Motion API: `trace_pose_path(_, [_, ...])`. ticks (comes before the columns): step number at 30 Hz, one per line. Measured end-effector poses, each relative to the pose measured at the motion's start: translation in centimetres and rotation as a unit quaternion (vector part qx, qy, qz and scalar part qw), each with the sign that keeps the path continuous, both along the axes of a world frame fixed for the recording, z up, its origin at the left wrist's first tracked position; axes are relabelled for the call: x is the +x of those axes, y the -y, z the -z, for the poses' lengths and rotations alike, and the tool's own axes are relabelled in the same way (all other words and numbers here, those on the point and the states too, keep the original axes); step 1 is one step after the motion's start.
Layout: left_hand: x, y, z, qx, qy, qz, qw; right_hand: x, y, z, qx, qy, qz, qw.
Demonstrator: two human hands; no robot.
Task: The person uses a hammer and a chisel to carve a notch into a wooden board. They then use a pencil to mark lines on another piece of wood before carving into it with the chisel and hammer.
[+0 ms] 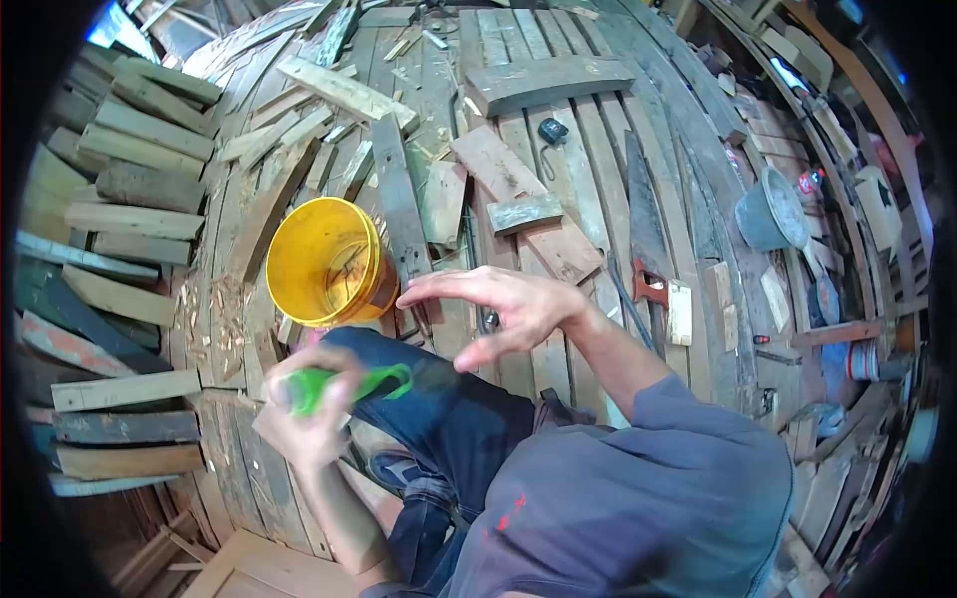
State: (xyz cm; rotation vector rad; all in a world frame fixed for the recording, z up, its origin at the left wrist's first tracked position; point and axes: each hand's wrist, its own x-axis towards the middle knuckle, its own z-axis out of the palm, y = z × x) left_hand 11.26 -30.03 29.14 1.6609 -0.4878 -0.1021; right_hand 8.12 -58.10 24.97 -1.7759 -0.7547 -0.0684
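Observation:
My left hand (311,404) is wrapped round a bright green object (384,382), smeared by motion, with a loop-like end pointing right over my thigh; its kind I cannot tell. Held out above the knee, my right hand (513,309) has its fingers stretched and thumb apart, with nothing in it. Just beyond both hands stands a yellow bucket (282,261), tilted toward me in this view, with a few thin items inside. My dark blue trousers (449,389) lie beneath the hands.
Wooden offcuts (344,92) and shavings lie across the plank floor. A handsaw (646,214), a black tape measure (552,131) and a small block (524,213) on a board are ahead. Stacked curved planks (135,219) line the left; a grey bucket (770,217) stands right.

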Motion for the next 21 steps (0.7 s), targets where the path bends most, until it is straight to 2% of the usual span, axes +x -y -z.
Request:
trace_pose_path(1, [-0.1,3.1,0.2,0.020,0.016,0.058,0.998,0.1,0.2,-0.6,-0.038,0.081,0.019,0.996])
trace_pose_path(3, [-1.1,7.7,1.8,0.025,-0.023,0.080,0.996,-0.2,0.3,-0.3,-0.060,-0.060,-0.028,0.996])
trace_pose_path(5, [-1.7,10.5,3.7,0.032,0.065,0.106,0.992,-0.7,0.2,1.2,-0.113,-0.180,-0.065,0.975])
trace_pose_path(7, [-2.0,11.6,6.0,0.032,0.078,0.074,0.994,-1.3,1.0,3.0,-0.075,-0.205,-0.033,0.975])
trace_pose_path(8, [-1.7,11.5,6.0,0.053,0.107,0.107,0.987,-1.8,1.6,4.0,-0.056,-0.217,-0.018,0.974])
trace_pose_path(9, [-1.5,10.6,5.9,0.122,0.077,0.114,0.983,-2.1,2.4,5.1,-0.082,-0.272,0.006,0.959])
trace_pose_path(11, [-0.7,9.9,7.5,0.103,0.068,0.041,0.992,-2.3,4.8,7.7,-0.131,-0.374,0.059,0.916])
trace_pose_path(13, [0.6,9.2,10.2,0.048,0.029,-0.038,0.998,-2.6,7.4,13.0,-0.163,-0.275,0.181,0.930])
trace_pose_path(15, [1.1,9.2,11.6,0.006,0.035,-0.071,0.997,-3.0,9.2,15.6,-0.322,-0.295,0.286,0.853])
trace_pose_path(18, [1.2,9.5,12.5,0.074,0.058,-0.049,0.994,-4.0,9.7,16.6,-0.497,-0.269,0.333,0.755])
trace_pose_path(19, [1.1,9.6,12.8,0.094,0.056,-0.039,0.993,-4.4,9.5,17.4,-0.500,-0.265,0.334,0.753])
trace_pose_path(21, [1.2,9.4,13.6,0.137,0.052,-0.030,0.989,-5.2,10.1,20.2,-0.558,-0.241,0.260,0.750])
